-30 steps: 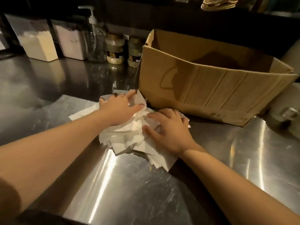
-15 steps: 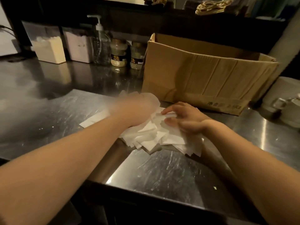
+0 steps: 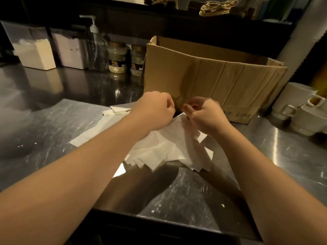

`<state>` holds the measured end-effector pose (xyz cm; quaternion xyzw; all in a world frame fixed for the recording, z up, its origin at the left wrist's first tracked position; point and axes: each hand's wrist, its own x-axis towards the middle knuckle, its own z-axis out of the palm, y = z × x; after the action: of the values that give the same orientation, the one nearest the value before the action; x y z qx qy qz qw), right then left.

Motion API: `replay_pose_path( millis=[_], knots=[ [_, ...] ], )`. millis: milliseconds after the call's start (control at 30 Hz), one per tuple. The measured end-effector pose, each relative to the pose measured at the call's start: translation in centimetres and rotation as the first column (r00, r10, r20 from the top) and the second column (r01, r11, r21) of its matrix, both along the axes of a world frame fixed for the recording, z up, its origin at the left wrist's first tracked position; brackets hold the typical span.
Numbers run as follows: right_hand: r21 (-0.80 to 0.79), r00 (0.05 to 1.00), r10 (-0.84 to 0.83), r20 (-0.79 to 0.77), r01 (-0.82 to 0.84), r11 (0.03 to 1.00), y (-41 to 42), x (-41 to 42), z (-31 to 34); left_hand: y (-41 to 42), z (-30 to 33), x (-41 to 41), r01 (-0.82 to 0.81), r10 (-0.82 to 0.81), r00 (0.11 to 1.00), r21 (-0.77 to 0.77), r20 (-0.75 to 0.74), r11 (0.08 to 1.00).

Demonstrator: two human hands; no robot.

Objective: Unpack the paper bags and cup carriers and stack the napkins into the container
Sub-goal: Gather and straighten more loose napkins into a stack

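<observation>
A loose, fanned pile of white napkins (image 3: 159, 151) lies on the steel counter (image 3: 53, 124) in front of an open cardboard box (image 3: 212, 76). My left hand (image 3: 155, 110) hovers over the far edge of the pile with its fingers curled in; what it grips is hidden. My right hand (image 3: 205, 114) is next to it, its fingers pinching the raised top corner of a napkin. Two clear containers holding stacked napkins stand at the back left, one (image 3: 35, 50) beside the other (image 3: 70, 50). Paper bags with twine handles (image 3: 217, 7) sit on the dark shelf behind.
A pump bottle (image 3: 96, 46) and two jars (image 3: 117, 58) stand left of the box. Stacked white cups (image 3: 300, 106) sit at the right. The counter's front edge runs below the pile, with a dark drop under it.
Both hands have lifted from pressing flat on the pile and come together at its far side. The right hand has pinched up a napkin corner. The view has pulled back.
</observation>
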<state>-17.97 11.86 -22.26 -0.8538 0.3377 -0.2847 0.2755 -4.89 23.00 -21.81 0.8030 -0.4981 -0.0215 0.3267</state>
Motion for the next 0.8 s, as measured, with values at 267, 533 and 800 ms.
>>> replay_pose_path(
  millis=[267,533,800],
  knots=[
    [0.083,0.918,-0.015,-0.396,0.052,0.995,-0.4,-2.1,-0.2,-0.1,-2.5,0.1,0.194,-0.211,0.972,-0.148,-0.104,0.970],
    [0.119,0.878,0.042,-0.476,0.017,0.993,0.9,-2.5,1.3,-0.1,-3.3,-0.1,0.240,-0.242,0.956,-0.034,-0.165,0.970],
    [0.185,0.918,0.099,-0.383,-0.029,0.982,2.2,-2.1,0.8,-0.2,-3.1,-0.1,0.220,-0.219,0.969,-0.012,-0.113,0.976]
  ],
)
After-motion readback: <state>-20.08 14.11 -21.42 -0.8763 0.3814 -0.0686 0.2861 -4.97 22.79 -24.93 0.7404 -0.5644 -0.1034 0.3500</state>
